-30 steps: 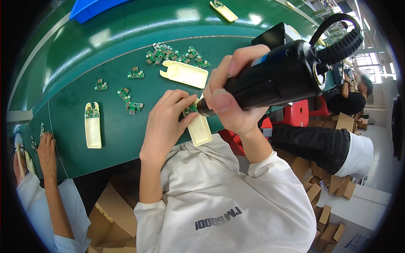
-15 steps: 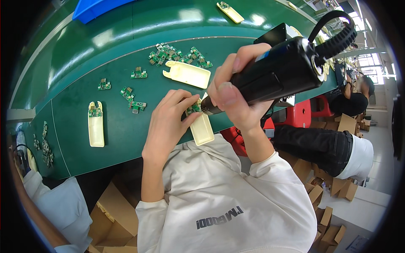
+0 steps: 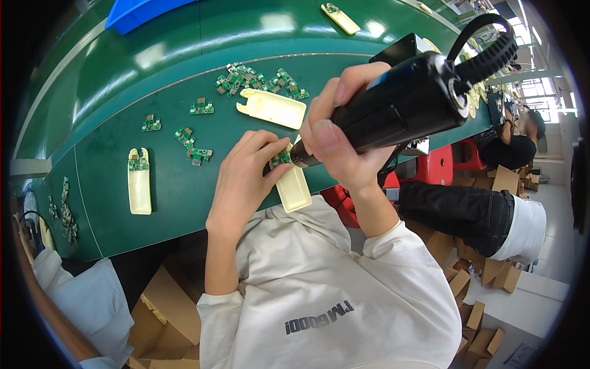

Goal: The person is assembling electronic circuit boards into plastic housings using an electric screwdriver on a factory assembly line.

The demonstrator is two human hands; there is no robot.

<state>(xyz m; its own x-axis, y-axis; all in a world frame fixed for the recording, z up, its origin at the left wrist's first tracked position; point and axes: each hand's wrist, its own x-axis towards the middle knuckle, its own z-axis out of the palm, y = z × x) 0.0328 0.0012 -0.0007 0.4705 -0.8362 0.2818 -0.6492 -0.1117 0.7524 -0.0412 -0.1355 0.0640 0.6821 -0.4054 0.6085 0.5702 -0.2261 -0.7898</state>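
The green bench spread across the left and upper middle of the frame. Right of centre, a black power tool slanted down leftward, the right hand clamped round its body. The left hand, at frame centre, had its thumb and fingers clamped on the upper end of a cream shell. A second shell lay just above, a third at left. A small green board sat in the held shell, beside the tool's tip; contact could not be told.
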